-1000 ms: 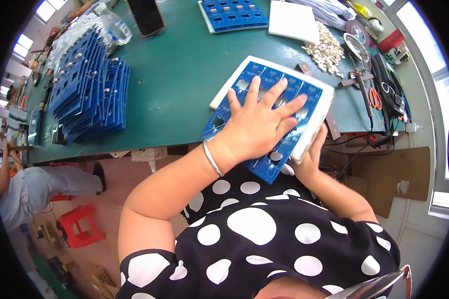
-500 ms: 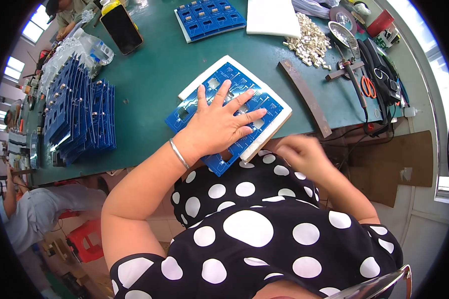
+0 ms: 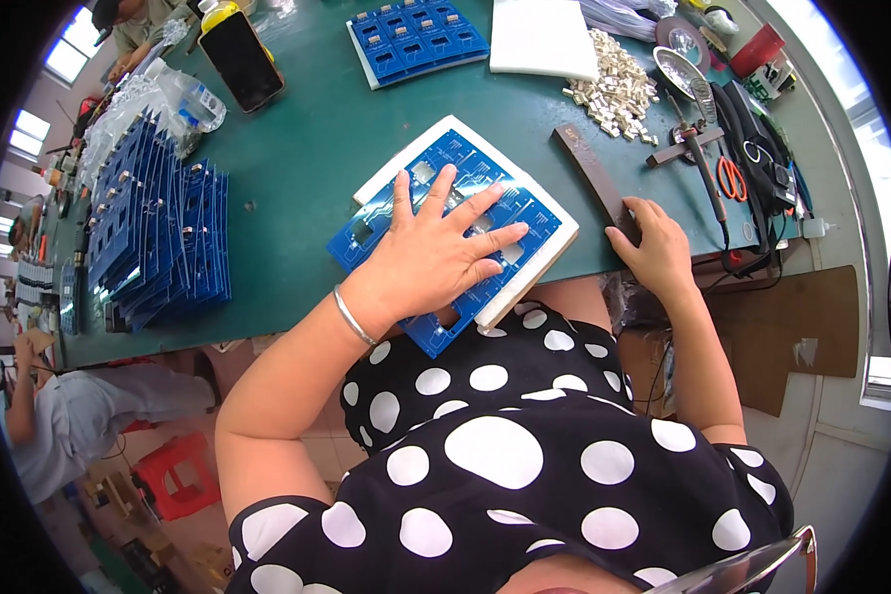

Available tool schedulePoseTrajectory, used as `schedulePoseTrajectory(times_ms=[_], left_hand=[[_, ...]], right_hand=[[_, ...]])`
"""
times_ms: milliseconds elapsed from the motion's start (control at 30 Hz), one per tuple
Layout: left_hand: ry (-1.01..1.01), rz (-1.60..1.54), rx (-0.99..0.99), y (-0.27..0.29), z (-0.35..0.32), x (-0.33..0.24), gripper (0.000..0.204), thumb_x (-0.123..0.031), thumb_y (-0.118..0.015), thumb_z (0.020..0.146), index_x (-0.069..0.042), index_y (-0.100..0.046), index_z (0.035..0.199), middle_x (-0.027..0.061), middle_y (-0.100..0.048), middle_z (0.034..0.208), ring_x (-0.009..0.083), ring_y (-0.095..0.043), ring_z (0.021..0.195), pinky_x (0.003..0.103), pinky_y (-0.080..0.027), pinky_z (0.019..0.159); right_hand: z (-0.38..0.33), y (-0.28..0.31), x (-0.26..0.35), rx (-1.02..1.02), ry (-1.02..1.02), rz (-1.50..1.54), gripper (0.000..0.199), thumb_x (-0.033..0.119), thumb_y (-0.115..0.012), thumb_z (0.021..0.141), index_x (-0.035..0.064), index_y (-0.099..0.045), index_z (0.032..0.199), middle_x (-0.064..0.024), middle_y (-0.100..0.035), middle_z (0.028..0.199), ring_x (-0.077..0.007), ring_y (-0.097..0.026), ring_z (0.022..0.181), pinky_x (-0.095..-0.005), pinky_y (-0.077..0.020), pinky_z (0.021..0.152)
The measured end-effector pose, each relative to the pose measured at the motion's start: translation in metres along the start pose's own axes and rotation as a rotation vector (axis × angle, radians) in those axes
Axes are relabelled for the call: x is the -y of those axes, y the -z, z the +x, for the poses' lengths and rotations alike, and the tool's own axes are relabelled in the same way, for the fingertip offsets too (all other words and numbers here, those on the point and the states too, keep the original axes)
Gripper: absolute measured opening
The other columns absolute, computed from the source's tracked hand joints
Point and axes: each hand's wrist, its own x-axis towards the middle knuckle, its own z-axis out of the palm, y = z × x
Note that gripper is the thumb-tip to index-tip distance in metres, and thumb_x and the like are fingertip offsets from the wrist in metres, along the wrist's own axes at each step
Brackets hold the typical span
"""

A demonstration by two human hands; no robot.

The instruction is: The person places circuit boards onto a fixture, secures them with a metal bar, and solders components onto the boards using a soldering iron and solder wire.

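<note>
My left hand lies flat with spread fingers on a blue circuit board panel. Beneath the panel, a white foam pad sticks out along its far left and right sides. The panel's near corner overhangs the table edge toward my lap. At the right, my right hand grips the near end of a long dark brown bar, thumb on one side and fingers on the other. The bar lies slantwise on the table, and its near end is hidden by the hand.
Many blue boards stand in a stack at the left. A phone leans near a bottle. Behind are another board panel, white foam and a pile of small pale connectors. Orange-handled scissors and a soldering iron lie right.
My right hand has moved right and away from me, from beside the foam pad's near corner to the bar's near end, and has taken hold of it. My left hand stays on the panel.
</note>
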Motion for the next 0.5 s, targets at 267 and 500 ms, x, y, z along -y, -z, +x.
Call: schedulePoseTrajectory(times_ms=[267, 500], left_hand=[[-0.002, -0.006, -0.048, 0.004, -0.002, 0.002, 0.043, -0.042, -0.049, 0.096, -0.038, -0.049, 0.139, 0.003, -0.031, 0.154, 0.0436, -0.021, 0.142, 0.073, -0.01, 0.107], [0.084, 0.052, -0.138, 0.037, -0.026, -0.003, 0.043, -0.042, -0.048, 0.096, -0.028, -0.053, 0.136, 0.0037, -0.039, 0.149, 0.0327, -0.025, 0.142, 0.067, -0.005, 0.111]], right_hand=[[0.012, 0.007, 0.01, 0.055, -0.059, 0.311, 0.043, 0.03, -0.071, 0.079, 0.0004, -0.063, 0.109, -0.0167, -0.066, 0.1, -0.0308, -0.064, 0.089, -0.0392, -0.0501, 0.079], [0.034, 0.004, 0.095, 0.088, 0.199, 0.319, 0.043, 0.035, -0.067, 0.081, 0.0031, -0.065, 0.108, -0.0163, -0.066, 0.101, -0.0342, -0.064, 0.091, -0.0433, -0.0496, 0.08]])
